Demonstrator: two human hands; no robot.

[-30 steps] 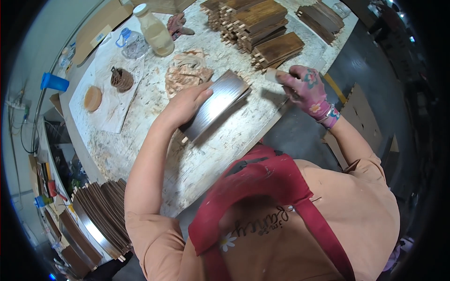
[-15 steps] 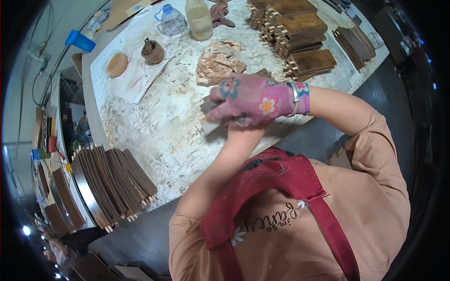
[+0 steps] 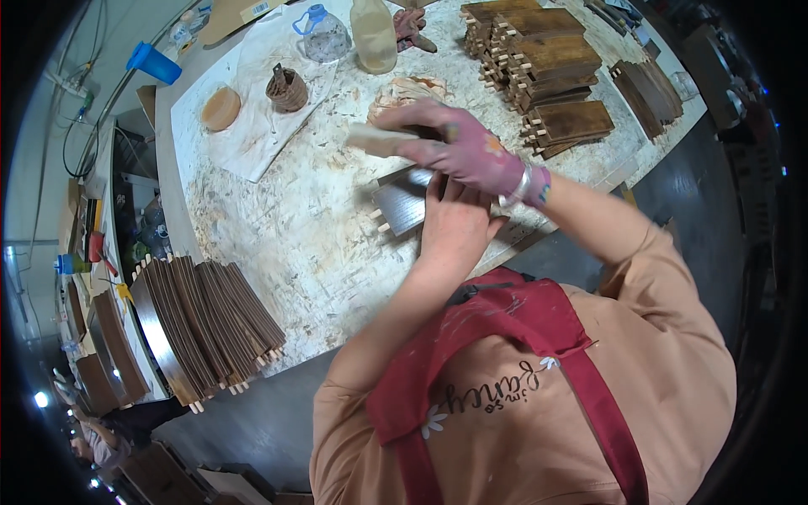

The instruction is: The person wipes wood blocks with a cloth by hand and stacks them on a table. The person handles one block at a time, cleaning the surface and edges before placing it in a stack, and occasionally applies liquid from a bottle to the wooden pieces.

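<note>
A dark brown wooden board (image 3: 402,202) with pale dowel pins at its left end lies on the worktable near me. My left hand (image 3: 454,220), bare, rests on it with fingers laid over its top and the thumb apart. In a pink flowered glove, my right hand (image 3: 459,147) passes above the board, closed on a pale flat block (image 3: 379,140). Motion smears the block, so its exact kind is unclear. Behind the glove sits a crumpled, stained cloth (image 3: 404,94), partly hidden.
Stacked brown boards with pins (image 3: 547,50) stand at the far right, with thin dark strips (image 3: 646,93) beyond. A row of boards (image 3: 202,324) stands at the near left. Further back are a woven cup (image 3: 287,90), a round amber block (image 3: 220,109), a jug (image 3: 324,38) and a bottle (image 3: 373,38).
My right hand has lifted away from the board with the pale block, moving forward. My left hand and more of the board's dark face now show. The view has shifted slightly.
</note>
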